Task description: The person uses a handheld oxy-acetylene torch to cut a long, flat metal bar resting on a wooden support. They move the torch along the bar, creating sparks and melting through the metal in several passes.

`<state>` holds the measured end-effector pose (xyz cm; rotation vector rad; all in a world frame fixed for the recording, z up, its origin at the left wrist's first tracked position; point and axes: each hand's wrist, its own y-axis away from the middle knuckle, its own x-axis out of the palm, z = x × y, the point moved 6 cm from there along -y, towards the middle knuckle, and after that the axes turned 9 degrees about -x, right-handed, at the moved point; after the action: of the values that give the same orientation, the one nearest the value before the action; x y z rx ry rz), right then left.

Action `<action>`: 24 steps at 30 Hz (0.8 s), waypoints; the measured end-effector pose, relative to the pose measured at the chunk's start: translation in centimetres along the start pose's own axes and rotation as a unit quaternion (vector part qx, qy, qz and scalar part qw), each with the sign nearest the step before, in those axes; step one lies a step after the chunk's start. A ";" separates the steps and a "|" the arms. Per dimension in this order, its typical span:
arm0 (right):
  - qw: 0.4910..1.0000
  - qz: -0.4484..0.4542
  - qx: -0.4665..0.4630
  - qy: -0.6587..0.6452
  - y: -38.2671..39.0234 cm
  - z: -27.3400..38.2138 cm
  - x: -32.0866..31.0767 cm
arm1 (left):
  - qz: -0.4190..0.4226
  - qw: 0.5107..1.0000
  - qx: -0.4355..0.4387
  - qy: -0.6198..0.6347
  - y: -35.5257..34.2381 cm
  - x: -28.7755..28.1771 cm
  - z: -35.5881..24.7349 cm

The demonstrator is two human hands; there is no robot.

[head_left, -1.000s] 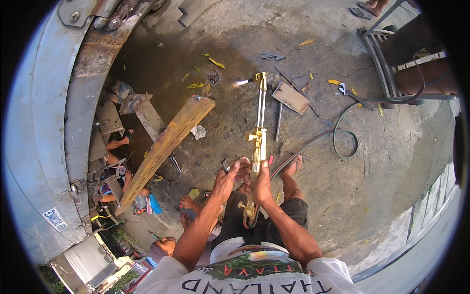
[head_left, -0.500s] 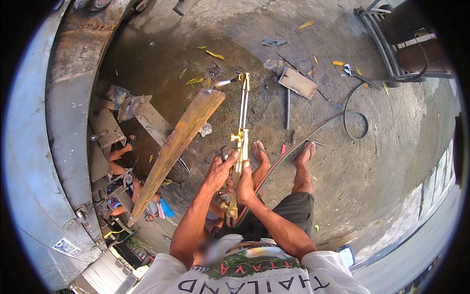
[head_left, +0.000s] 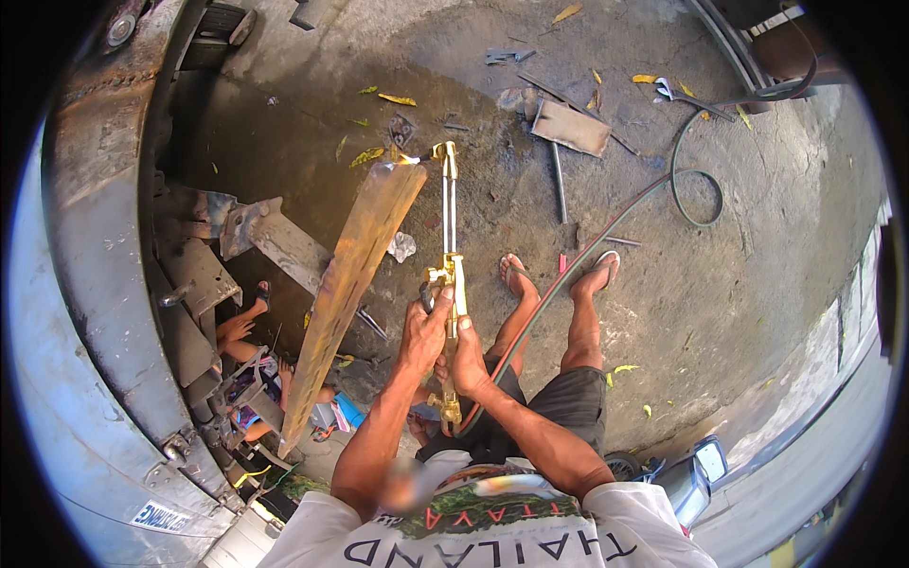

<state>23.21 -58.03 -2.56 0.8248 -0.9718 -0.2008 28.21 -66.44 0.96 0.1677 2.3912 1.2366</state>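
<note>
A brass-and-silver cutting torch (head_left: 448, 213) points away from me, held upright in the view. My left hand (head_left: 424, 333) is closed round its handle, thumb near the brass valve. My right hand (head_left: 468, 362) is closed on the same handle from the right, thumb along it. A dark, short piece shows beside my left fingers; I cannot tell what it is. At the torch head a flame (head_left: 408, 159) meets the far end of a long, rusty steel beam (head_left: 355, 284), which slants down to the left.
A red-and-green hose pair (head_left: 606, 232) runs behind my right hand across the concrete and loops. A metal plate (head_left: 571, 128) and an adjustable wrench (head_left: 666, 90) lie farther off. At left, another person's foot (head_left: 263, 293) shows beneath a large blue-grey metal body (head_left: 104, 369).
The torch head has come closer to the beam's far end, and the flame now spreads on it instead of standing off it. Both hands keep their hold while the view shifts.
</note>
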 end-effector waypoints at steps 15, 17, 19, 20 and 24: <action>0.999 0.027 -0.027 0.027 -0.5 -0.4 0.0 | -0.043 0.997 -0.023 -0.064 -1.6 -1.2 2.8; 0.999 0.025 -0.024 0.032 -0.6 -0.4 0.0 | -0.040 0.996 -0.058 -0.056 -0.8 -1.1 1.6; 0.999 0.025 0.011 -0.021 -0.6 -0.9 0.1 | -0.048 0.993 -0.105 -0.040 0.0 -0.9 0.7; 0.998 0.025 0.028 -0.047 -0.7 -1.2 0.1 | -0.056 0.994 -0.082 -0.035 0.1 -0.7 0.3; 0.992 0.047 0.045 -0.112 -1.3 -2.5 -0.4 | -0.075 0.993 -0.064 -0.059 0.7 0.0 -1.4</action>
<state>25.22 -57.46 -4.46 0.8495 -1.2353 -0.1705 27.54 -67.07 2.16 0.0197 2.1741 1.2695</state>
